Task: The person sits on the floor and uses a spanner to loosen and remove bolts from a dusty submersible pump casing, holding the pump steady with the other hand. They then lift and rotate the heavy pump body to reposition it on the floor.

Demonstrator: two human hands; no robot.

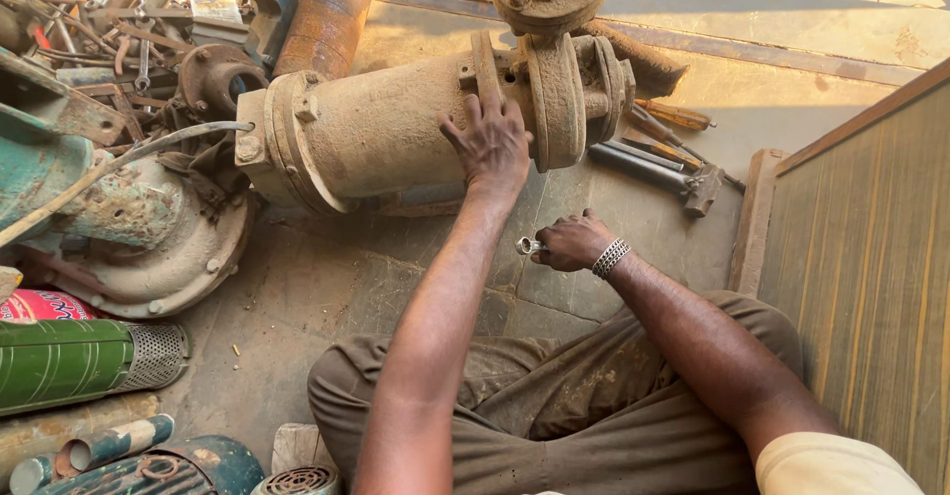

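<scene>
We're looking straight down at a big dusty pump body [396, 129] lying on its side on the stone floor [327, 287], up around 12 o'clock in the view. Our left hand [492, 144] is flat on its casing with the fingers spread wide, fingertips reaching up onto the flange [554, 99] where the two halves bolt together. Our right hand [574, 243] sits just below it, roughly dead centre, fist closed round a small shiny wrench [529, 247] whose ring end sticks out towards 9 o'clock. There's a metal chain bracelet [611, 257] on that wrist.

Over at 2 o'clock a hammer [673, 180] and a couple of screwdrivers [678, 116] lie on the floor right beside the pump's end. At 9 o'clock there's an old teal pump housing [119, 228], and a green cylinder with a mesh end [89, 361] at 8 o'clock. The pile of rusty scrap [109, 30] fills the 10 o'clock corner. A wooden panel [871, 257] runs down the 3 o'clock side.
</scene>
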